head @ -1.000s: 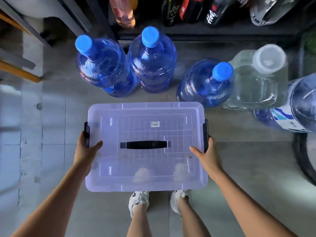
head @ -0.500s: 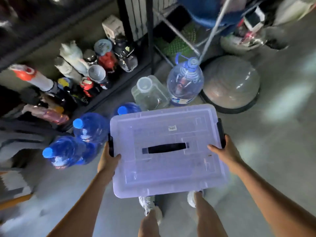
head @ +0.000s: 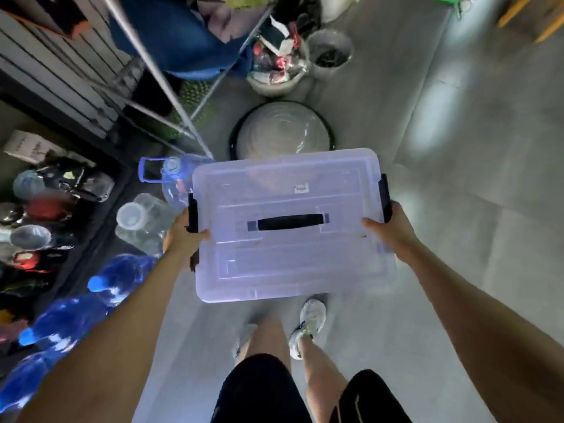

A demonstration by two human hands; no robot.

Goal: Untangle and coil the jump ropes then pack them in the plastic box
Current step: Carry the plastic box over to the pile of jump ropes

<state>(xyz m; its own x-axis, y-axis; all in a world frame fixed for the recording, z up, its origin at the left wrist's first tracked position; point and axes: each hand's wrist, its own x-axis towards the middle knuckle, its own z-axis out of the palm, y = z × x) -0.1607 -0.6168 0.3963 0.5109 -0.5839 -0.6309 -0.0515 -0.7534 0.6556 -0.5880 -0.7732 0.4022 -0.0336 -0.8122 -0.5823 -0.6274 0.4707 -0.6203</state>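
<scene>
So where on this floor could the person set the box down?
Bare grey floor opens right of the plastic box, beyond the right hand, bordered ahead by the grey dome and buckets. Left of the left hand it is crowded: clear jug, blue water bottles, shelf items.

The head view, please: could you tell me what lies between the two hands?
The box fills that stretch, left hand to right hand, with its black handle midway, seen in the head view.

Dim indoor view, heavily motion-blurred; pale light patches glare on the grey floor (head: 476, 184) right of the plastic box (head: 290, 254); wide-angle edges bend.
</scene>
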